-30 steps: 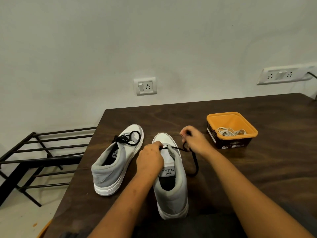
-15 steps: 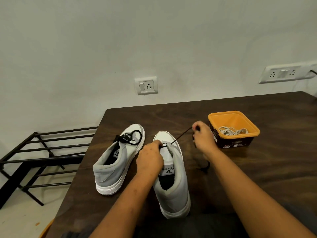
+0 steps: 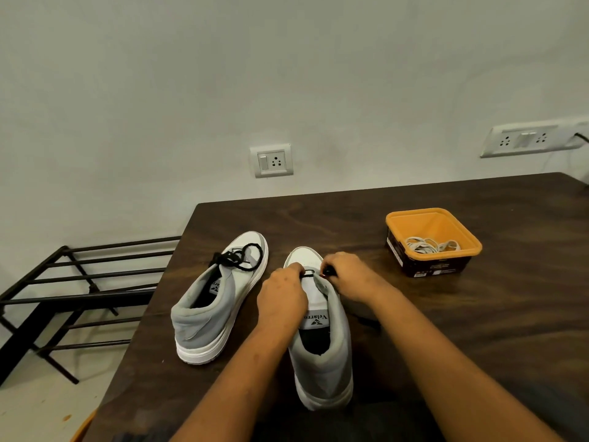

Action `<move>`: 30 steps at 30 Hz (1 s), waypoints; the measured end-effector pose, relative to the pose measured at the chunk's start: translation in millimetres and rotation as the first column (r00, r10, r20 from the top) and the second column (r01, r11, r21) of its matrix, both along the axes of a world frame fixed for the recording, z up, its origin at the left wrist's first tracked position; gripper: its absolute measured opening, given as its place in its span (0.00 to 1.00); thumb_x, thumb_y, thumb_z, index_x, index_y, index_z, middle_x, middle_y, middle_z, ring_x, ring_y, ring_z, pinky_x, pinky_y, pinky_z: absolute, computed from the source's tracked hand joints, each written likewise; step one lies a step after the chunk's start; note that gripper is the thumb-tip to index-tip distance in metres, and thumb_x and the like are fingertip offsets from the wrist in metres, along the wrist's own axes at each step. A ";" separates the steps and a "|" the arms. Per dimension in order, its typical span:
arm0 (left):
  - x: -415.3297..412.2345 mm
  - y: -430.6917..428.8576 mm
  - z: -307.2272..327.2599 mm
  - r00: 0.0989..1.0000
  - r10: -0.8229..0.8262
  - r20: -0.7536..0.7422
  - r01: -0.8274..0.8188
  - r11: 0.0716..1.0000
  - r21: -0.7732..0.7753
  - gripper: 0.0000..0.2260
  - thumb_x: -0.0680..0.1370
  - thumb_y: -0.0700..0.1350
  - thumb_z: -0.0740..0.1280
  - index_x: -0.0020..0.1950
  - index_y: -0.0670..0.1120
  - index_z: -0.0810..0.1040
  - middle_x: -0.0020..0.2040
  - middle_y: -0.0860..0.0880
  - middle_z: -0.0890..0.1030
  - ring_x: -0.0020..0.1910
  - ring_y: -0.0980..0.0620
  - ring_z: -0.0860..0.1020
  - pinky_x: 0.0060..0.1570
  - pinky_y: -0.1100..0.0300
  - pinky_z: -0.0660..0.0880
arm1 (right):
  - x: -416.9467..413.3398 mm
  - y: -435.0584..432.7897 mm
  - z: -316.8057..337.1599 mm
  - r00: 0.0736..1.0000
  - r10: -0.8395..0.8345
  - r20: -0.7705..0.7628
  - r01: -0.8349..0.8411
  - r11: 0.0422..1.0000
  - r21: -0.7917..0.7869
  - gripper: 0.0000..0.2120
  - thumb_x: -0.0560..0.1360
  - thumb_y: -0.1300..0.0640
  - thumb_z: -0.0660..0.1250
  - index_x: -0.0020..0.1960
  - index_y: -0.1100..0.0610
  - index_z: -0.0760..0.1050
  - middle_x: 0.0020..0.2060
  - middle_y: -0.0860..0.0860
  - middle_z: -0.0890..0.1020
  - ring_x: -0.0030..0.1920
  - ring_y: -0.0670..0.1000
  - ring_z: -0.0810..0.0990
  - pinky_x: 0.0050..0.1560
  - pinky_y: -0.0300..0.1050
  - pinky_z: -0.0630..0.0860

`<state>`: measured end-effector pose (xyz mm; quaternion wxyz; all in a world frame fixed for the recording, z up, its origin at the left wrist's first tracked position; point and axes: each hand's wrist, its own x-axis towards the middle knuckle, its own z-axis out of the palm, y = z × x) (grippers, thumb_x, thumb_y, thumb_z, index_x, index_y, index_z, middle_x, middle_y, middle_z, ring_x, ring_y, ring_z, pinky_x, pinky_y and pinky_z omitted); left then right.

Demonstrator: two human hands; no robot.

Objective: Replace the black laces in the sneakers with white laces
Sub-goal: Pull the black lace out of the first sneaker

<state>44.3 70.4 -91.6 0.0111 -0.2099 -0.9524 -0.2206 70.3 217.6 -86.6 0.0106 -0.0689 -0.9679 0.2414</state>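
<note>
Desk (image 3: 478,314): dark wood, everything sits on its left half.

Far sneaker (image 3: 216,301): by the left edge, toe toward the back edge. Its tied lace (image 3: 245,258) is still threaded and bunched. Not touched yet.

Near sneaker (image 3: 322,355): just beside it, heel at the front edge, toe away from me. The eyelets I can see are bare except for the row nearest the toe. I judge this shoe nearly stripped.

Orange tub (image 3: 439,266): toward the back edge, well apart to the right. The white laces (image 3: 430,244) lie coiled inside.

Step in hand: drawing the last run of black lace (image 3: 307,272) out of the toe-end eyelets. To do it well, I want the shoe pinned flat so it does not skate. The pull should go straight out along the eyelet's line, low and steady. That way the tip should not snag on the flap.

Left hand (image 3: 282,295): fingers curled down over the tongue and left flap, tips touching the lace loop. It seems to brace the upper; I cannot tell if it also pinches the lace.

Right hand (image 3: 347,275): at the right flap, thumb and forefinger pressed together on the dark lace end, other fingers folded in.
</note>
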 end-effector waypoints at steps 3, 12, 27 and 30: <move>1.2 1.5 -0.1 1.000 -0.001 0.007 0.001 1.000 -0.003 0.15 0.78 0.39 0.58 0.61 0.50 0.74 0.56 0.46 0.79 0.55 0.44 0.77 0.49 0.53 0.73 | 1.8 -0.5 7.6 0.999 -0.040 0.026 0.036 0.990 0.137 0.09 0.76 0.62 0.62 0.53 0.55 0.77 0.51 0.56 0.80 0.50 0.57 0.79 0.48 0.49 0.76; 3.1 -1.7 2.2 1.000 0.013 0.024 -0.014 1.000 0.017 0.17 0.76 0.36 0.57 0.61 0.51 0.74 0.56 0.46 0.79 0.55 0.44 0.77 0.47 0.52 0.74 | 7.9 29.7 18.6 0.923 -0.364 -0.122 0.323 0.909 -0.264 0.10 0.80 0.64 0.55 0.58 0.60 0.73 0.50 0.56 0.74 0.46 0.54 0.75 0.45 0.44 0.70; 2.9 0.7 2.4 1.000 0.008 0.023 -0.008 1.000 0.006 0.17 0.77 0.37 0.57 0.62 0.51 0.74 0.56 0.46 0.79 0.55 0.43 0.77 0.49 0.52 0.74 | 7.0 9.6 17.2 0.989 -0.150 -0.011 0.146 0.972 -0.186 0.06 0.80 0.59 0.60 0.53 0.57 0.75 0.45 0.55 0.77 0.45 0.52 0.76 0.43 0.41 0.67; 3.2 2.8 0.8 1.000 -0.006 0.015 0.006 1.000 0.010 0.15 0.78 0.39 0.57 0.61 0.50 0.75 0.56 0.45 0.79 0.55 0.43 0.77 0.48 0.52 0.74 | 6.2 -1.2 7.5 0.996 -0.041 0.079 0.042 0.999 -0.012 0.10 0.79 0.53 0.63 0.56 0.58 0.76 0.52 0.55 0.80 0.52 0.54 0.77 0.48 0.44 0.72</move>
